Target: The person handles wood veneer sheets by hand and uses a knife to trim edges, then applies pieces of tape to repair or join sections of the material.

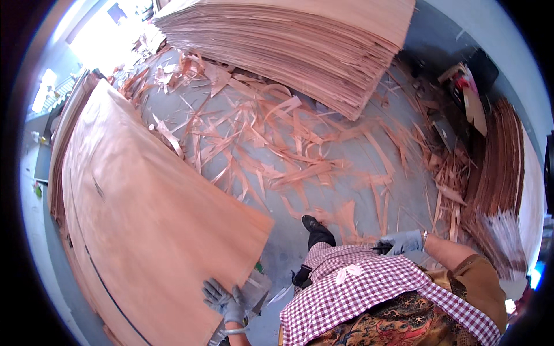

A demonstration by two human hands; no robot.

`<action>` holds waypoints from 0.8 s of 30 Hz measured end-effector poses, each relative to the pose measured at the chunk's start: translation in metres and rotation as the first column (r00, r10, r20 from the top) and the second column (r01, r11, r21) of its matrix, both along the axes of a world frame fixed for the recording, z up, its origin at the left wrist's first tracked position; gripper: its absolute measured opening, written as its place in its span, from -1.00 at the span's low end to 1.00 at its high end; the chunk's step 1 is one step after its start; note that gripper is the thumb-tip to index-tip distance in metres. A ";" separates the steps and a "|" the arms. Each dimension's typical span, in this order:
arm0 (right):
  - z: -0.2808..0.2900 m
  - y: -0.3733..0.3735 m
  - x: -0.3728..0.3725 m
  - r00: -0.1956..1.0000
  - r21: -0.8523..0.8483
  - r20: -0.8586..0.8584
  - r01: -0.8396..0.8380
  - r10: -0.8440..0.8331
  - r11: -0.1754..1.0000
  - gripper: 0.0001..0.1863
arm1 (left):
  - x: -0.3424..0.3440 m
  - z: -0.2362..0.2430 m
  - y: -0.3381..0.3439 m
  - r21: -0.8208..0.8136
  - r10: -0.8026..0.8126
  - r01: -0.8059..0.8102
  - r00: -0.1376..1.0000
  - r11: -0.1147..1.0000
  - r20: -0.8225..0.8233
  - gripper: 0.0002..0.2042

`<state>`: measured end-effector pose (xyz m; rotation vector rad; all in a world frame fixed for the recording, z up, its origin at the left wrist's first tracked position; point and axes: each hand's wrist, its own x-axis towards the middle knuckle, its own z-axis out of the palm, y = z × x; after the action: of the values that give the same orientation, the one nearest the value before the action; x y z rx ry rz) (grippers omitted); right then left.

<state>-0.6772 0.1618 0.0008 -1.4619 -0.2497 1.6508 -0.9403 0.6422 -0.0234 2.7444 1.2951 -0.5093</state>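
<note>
My left hand [225,300], in a grey glove, lies with fingers spread on a large pale veneer sheet [150,213] near its inner lower edge. The sheet tops a stack along my left and has a long dark line down its outer side. My right hand [401,242], also gloved, is beside my hip at the checked apron [352,288], its fingers curled round a small dark object that I cannot make out. My dark shoe [311,225] shows on the grey floor between the hands.
A tall veneer stack [277,52] stands ahead. Torn veneer strips [271,167] litter the grey floor [219,127]. At the right are a darker sheet stack [496,167], loose scraps and a black container [479,69] against the wall.
</note>
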 end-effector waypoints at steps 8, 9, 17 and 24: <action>0.006 0.102 0.163 0.864 -0.095 0.366 -0.335 0.346 0.937 -0.42 | 0.003 -0.006 -0.002 0.242 -0.204 0.197 0.979 0.950 0.002 -0.24; 0.021 0.141 0.180 0.859 -0.056 0.308 -0.413 0.409 0.909 -0.37 | -0.015 0.012 -0.010 0.210 -0.145 0.141 0.989 0.967 0.005 -0.25; 0.009 0.245 0.336 0.738 -0.127 0.233 -0.623 0.634 0.772 -0.30 | 0.090 0.027 0.040 -0.308 0.549 -0.468 0.791 0.828 0.272 -0.49; 0.030 0.360 0.483 0.592 -0.161 0.353 -0.725 0.725 0.670 -0.29 | 0.304 0.038 0.051 -0.324 0.628 -0.539 0.656 0.778 0.418 -0.65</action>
<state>-0.1944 0.5218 0.0312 -1.8178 -1.2293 1.9395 -0.6363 0.6936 0.0146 1.9214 1.7409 0.1539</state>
